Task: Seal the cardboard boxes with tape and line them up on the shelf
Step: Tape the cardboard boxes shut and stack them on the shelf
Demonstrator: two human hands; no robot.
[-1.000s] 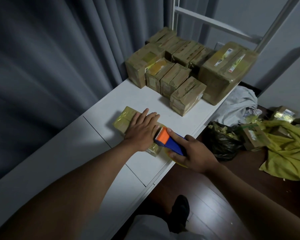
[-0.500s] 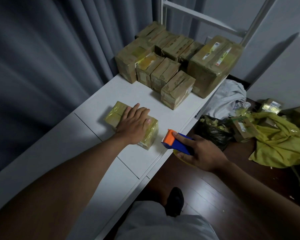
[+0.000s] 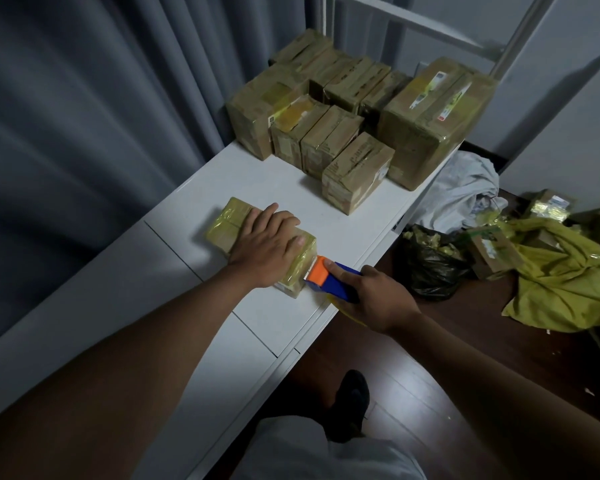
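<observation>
Taping one box [image 3: 257,237] mid-counter: left hand [image 3: 265,245] spread flat on it, right hand [image 3: 374,299] gripping tape dispenser [image 3: 326,278]; sealed boxes [image 3: 357,123] grouped far end, more on floor [image 3: 492,251]

**Taped box flat on the white shelf**

A small cardboard box [image 3: 234,221], wrapped in glossy yellowish tape, lies flat near the shelf [image 3: 281,310] front edge. Well behind it, sealed brown boxes [image 3: 357,171] stand packed together at the far end.
</observation>
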